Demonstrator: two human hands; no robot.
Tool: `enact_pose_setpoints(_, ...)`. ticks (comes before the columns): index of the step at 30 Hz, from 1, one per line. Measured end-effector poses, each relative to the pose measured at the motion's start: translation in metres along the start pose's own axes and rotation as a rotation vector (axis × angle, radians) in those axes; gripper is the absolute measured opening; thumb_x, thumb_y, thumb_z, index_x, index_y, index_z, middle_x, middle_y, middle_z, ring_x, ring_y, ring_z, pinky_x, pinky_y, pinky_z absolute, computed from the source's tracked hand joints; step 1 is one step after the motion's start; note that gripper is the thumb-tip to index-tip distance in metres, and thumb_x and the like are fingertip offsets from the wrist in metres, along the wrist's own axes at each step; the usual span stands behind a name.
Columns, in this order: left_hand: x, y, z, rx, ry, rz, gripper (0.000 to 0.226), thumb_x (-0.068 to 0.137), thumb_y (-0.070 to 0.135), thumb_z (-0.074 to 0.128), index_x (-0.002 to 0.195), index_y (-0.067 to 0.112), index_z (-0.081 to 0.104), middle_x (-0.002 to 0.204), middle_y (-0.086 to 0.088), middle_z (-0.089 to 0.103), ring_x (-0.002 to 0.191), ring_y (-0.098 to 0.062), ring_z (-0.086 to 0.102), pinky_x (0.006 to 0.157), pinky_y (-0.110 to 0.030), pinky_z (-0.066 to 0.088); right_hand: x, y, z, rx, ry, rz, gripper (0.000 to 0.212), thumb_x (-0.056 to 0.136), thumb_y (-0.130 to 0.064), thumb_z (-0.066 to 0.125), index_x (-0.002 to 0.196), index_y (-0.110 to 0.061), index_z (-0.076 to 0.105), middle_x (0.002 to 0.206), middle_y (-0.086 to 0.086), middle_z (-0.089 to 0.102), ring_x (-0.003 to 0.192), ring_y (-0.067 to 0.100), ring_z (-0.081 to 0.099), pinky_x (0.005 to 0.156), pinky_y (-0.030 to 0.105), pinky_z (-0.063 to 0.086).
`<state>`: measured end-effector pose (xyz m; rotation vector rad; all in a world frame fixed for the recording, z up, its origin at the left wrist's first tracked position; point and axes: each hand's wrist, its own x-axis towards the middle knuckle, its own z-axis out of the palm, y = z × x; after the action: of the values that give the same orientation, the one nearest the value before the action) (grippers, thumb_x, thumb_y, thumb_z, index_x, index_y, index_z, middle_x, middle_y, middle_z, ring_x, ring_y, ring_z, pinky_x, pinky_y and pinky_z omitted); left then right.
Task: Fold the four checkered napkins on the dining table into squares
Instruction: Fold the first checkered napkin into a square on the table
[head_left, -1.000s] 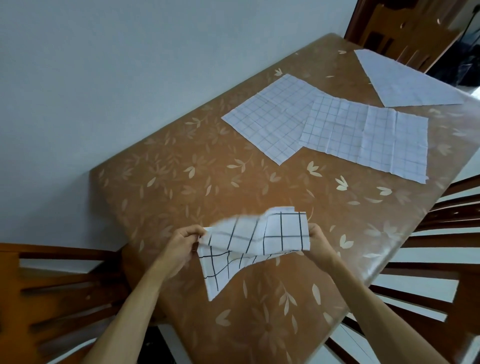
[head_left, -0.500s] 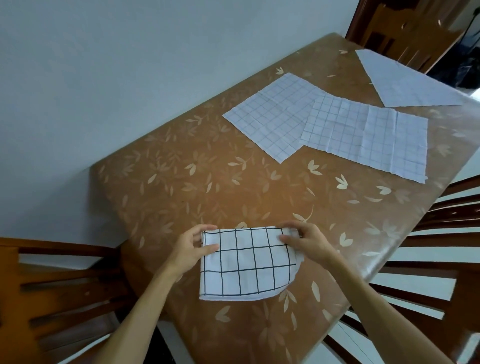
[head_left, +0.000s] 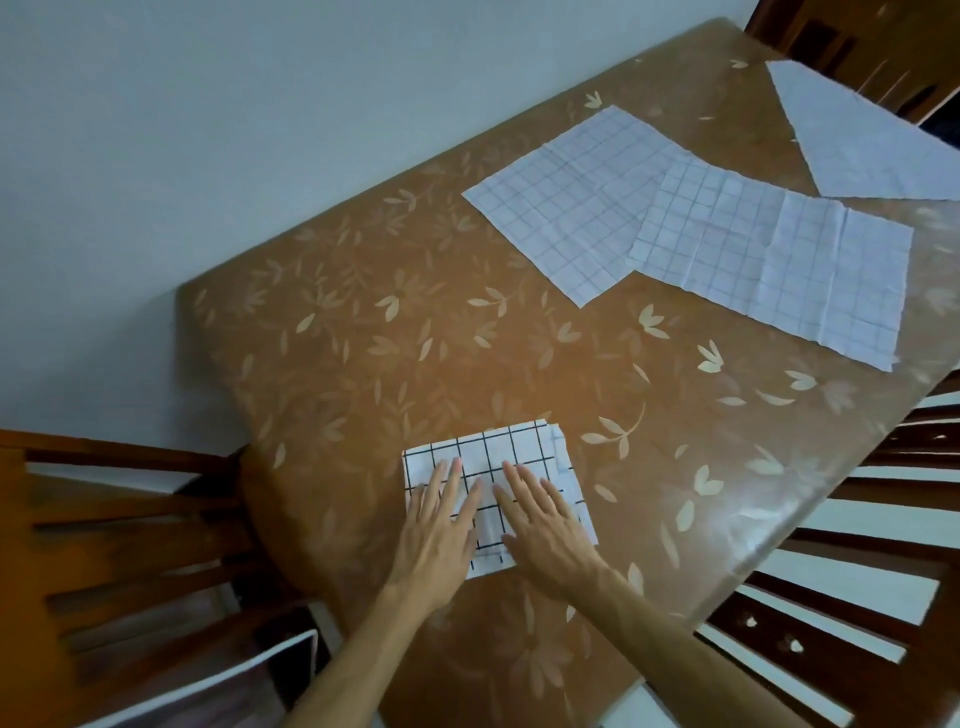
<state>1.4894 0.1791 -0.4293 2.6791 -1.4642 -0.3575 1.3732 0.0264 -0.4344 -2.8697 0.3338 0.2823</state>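
A folded white napkin with black checks (head_left: 511, 449) lies near the table's front edge. My left hand (head_left: 441, 530) and my right hand (head_left: 545, 525) both rest flat on it, palms down, fingers spread. Farther back, two unfolded checkered napkins lie spread out, the left one (head_left: 561, 202) partly under the right one (head_left: 779, 265). A fourth napkin (head_left: 857, 150) lies flat at the far right corner, its right part cut off by the frame.
The brown table (head_left: 395, 353) has a leaf-patterned cover and stands against a pale wall. Wooden chairs stand at the left (head_left: 104, 519), at the right (head_left: 857, 571) and at the far end (head_left: 852, 47). A white-edged object (head_left: 249, 670) sits on the left chair.
The napkin went from being held up between both hands to lying folded on the table. Both hands let go of its edges and now press flat on top of it.
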Motion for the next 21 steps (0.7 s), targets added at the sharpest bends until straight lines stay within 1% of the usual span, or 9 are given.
enact_pose_setpoints(2, -0.002, 0.007, 0.012, 0.012, -0.071, -0.038, 0.078, 0.087, 0.047, 0.066, 0.152, 0.017, 0.034, 0.161, -0.016, 0.023, 0.147, -0.036, 0.025, 0.112, -0.05, 0.034, -0.003, 0.001, 0.01, 0.006, -0.091, -0.018, 0.07, 0.087, -0.05, 0.054, 0.144, -0.013, 0.039, 0.155, 0.012, 0.03, 0.147, 0.027, 0.02, 0.109, 0.045, 0.039)
enact_pose_setpoints(4, -0.007, 0.006, 0.017, 0.005, -0.077, -0.04, 0.081, 0.086, 0.054, 0.064, 0.151, 0.016, 0.035, 0.16, -0.017, 0.025, 0.147, -0.035, 0.026, 0.111, -0.051, 0.038, -0.004, 0.004, 0.009, 0.038, -0.169, -0.014, 0.078, 0.08, -0.051, 0.07, 0.143, -0.013, 0.044, 0.154, 0.011, 0.033, 0.143, 0.027, 0.032, 0.104, 0.045, 0.045)
enact_pose_setpoints(5, -0.01, 0.003, 0.019, -0.003, -0.062, -0.026, 0.08, 0.089, 0.056, 0.058, 0.153, 0.016, 0.032, 0.161, -0.016, 0.023, 0.148, -0.034, 0.023, 0.112, -0.05, 0.037, -0.005, 0.006, 0.007, 0.057, -0.165, -0.032, 0.079, 0.08, -0.048, 0.072, 0.145, -0.014, 0.042, 0.156, 0.01, 0.03, 0.144, 0.027, 0.03, 0.109, 0.045, 0.04)
enact_pose_setpoints(7, -0.017, -0.006, 0.02, -0.041, -0.02, -0.04, 0.08, 0.09, 0.056, 0.056, 0.154, 0.018, 0.027, 0.163, -0.015, 0.017, 0.15, -0.031, 0.018, 0.115, -0.049, 0.034, -0.004, 0.01, 0.0, 0.09, -0.126, -0.067, 0.073, 0.091, -0.04, 0.063, 0.151, -0.017, 0.029, 0.162, 0.006, 0.012, 0.149, 0.024, 0.012, 0.118, 0.039, 0.013)
enact_pose_setpoints(9, -0.027, -0.013, 0.015, -0.115, -0.01, -0.17, 0.086, 0.085, 0.056, 0.061, 0.155, 0.02, 0.025, 0.163, -0.016, 0.014, 0.148, -0.031, 0.02, 0.114, -0.047, 0.034, -0.003, 0.015, -0.005, 0.128, -0.131, -0.08, 0.067, 0.095, -0.036, 0.057, 0.152, -0.02, 0.025, 0.163, 0.004, 0.005, 0.15, 0.023, 0.005, 0.115, 0.034, 0.001)
enact_pose_setpoints(11, -0.035, -0.016, 0.009, -0.189, -0.024, -0.344, 0.094, 0.079, 0.061, 0.065, 0.154, 0.022, 0.022, 0.159, -0.014, 0.02, 0.142, -0.03, 0.03, 0.109, -0.042, 0.041, -0.004, 0.018, -0.008, 0.132, -0.097, -0.099, 0.063, 0.089, -0.035, 0.064, 0.145, -0.02, 0.038, 0.159, 0.008, 0.025, 0.147, 0.027, 0.022, 0.115, 0.038, 0.015)
enact_pose_setpoints(14, -0.043, -0.015, 0.004, -0.285, -0.01, -0.407, 0.087, 0.078, 0.056, 0.069, 0.149, 0.025, 0.03, 0.143, -0.006, 0.035, 0.121, -0.021, 0.046, 0.092, -0.029, 0.049, -0.001, 0.011, -0.006, 0.093, -0.103, -0.141, 0.058, 0.074, -0.029, 0.078, 0.127, -0.019, 0.056, 0.139, 0.009, 0.053, 0.129, 0.029, 0.05, 0.104, 0.041, 0.045)
enact_pose_setpoints(18, -0.044, -0.006, -0.003, -0.466, -0.021, -0.405, 0.074, 0.085, 0.036, 0.071, 0.148, 0.03, 0.032, 0.144, 0.001, 0.032, 0.118, -0.014, 0.048, 0.085, -0.017, 0.045, 0.004, -0.005, -0.006, 0.113, -0.074, -0.11, 0.062, 0.066, -0.021, 0.081, 0.124, -0.014, 0.059, 0.128, 0.011, 0.059, 0.117, 0.029, 0.058, 0.097, 0.039, 0.049)
enact_pose_setpoints(21, -0.044, -0.003, -0.004, -0.518, 0.018, -0.401, 0.067, 0.086, 0.026, 0.072, 0.145, 0.026, 0.04, 0.143, 0.002, 0.039, 0.123, -0.015, 0.049, 0.092, -0.016, 0.041, 0.006, -0.012, -0.008, 0.107, -0.054, -0.1, 0.068, 0.064, -0.027, 0.079, 0.126, -0.013, 0.054, 0.128, 0.011, 0.057, 0.114, 0.029, 0.058, 0.096, 0.039, 0.05)
